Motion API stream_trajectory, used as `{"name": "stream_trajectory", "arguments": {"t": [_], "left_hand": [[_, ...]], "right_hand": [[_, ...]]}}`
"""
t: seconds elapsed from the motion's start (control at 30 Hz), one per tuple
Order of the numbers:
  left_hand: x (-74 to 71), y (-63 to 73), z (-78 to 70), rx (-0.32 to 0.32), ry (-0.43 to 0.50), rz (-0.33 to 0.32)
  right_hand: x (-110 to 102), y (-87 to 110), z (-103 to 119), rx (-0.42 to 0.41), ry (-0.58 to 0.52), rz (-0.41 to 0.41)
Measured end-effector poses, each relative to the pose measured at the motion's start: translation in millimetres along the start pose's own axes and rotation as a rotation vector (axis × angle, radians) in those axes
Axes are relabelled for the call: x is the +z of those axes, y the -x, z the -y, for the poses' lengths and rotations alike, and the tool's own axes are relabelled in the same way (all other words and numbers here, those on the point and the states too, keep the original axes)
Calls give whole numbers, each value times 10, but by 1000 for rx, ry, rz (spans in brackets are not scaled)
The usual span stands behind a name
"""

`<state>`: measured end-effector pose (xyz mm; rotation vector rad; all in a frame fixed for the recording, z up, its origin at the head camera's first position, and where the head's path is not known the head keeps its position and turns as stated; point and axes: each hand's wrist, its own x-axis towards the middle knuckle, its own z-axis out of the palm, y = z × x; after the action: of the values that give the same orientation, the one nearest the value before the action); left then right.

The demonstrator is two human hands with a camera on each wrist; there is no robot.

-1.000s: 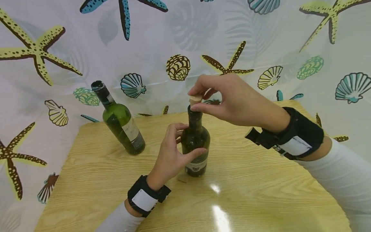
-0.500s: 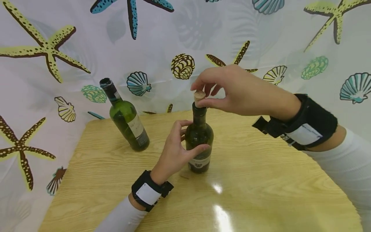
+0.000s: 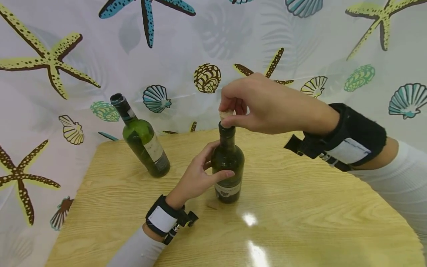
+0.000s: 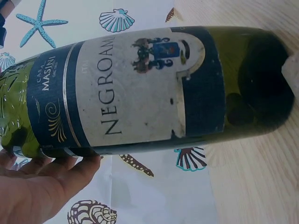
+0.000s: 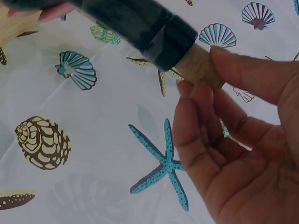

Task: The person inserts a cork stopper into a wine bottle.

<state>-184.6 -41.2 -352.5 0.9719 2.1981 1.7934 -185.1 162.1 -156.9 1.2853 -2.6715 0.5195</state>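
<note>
A dark green wine bottle stands upright on the table. My left hand grips its body, thumb across the front and fingers round the far side. In the left wrist view, fingers of that hand lie along the shoulder, beside a white and navy label. Over the bottle's mouth, my right hand pinches a cork between thumb and curled fingers. The right wrist view shows the cork seated in the mouth of the neck, with much of its length outside.
Left of the held bottle, a second green wine bottle stands uncorked. A thin brown sliver lies on the wooden table near the held bottle's base. Behind the table's far edge hangs a white cloth printed with starfish and shells.
My right hand's fingers have curled further over the cork, and less of it shows in the head view. The left hand keeps its grip on the bottle. The head view has shifted slightly.
</note>
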Motion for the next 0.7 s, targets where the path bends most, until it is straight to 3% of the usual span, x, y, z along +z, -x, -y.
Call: {"name": "stream_trajectory", "arguments": {"t": [0.3,0.57,0.63,0.7], "left_hand": [[-2,41,-101,12,-11,-21],[50,-23,-70,24,-38,-61],[60,-7,-44,-1,-62,-66],[45,42,-25,-26,-91,-71]], "right_hand": [[11,52,253,162,21,-89],[86,95,262,234,-33,-172],[182,135,242,237,-45,-219],[308,238,237,218,-24,-320]]}}
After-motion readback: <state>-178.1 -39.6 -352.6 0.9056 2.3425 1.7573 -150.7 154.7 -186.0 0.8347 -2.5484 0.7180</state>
